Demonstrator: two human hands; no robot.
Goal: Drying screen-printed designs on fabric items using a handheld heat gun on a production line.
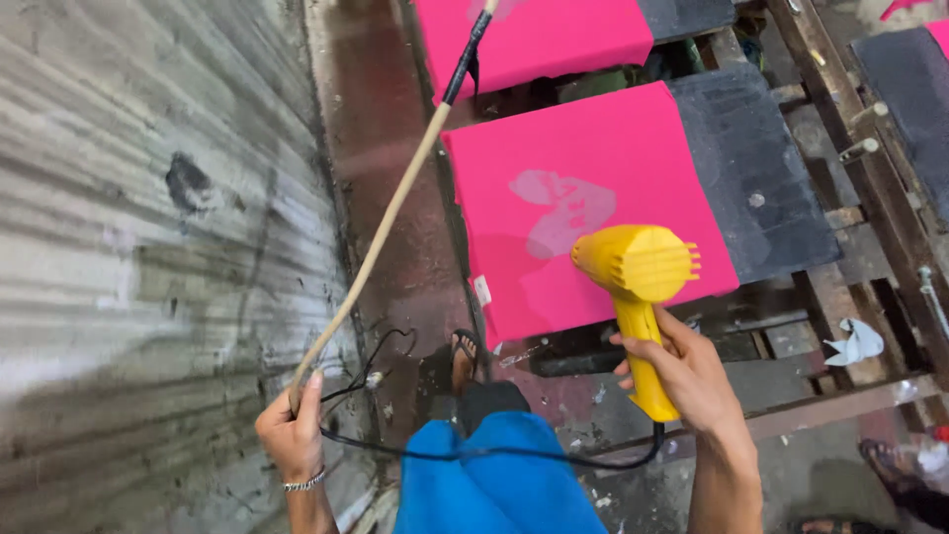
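My right hand [682, 371] grips the handle of a yellow heat gun [638, 287], its nozzle pointed at a pink fabric piece [583, 168] stretched on a dark pallet [756, 168]. A pale printed shape [563, 210] shows on the pink fabric just beyond the nozzle. My left hand [292, 425], with a bracelet at the wrist, holds the lower end of a long thin wooden stick [381, 232] that slants up to a black-wrapped tip. A black cord [494, 453] runs from the heat gun across my blue-clad leg [499, 480].
A corrugated metal wall [148, 247] fills the left side. A second pink fabric piece [539, 35] lies on the pallet behind. A rusty metal frame [860, 178] runs along the right. My sandalled foot [463, 361] stands on the wet floor. Another person's foot [895, 475] is at lower right.
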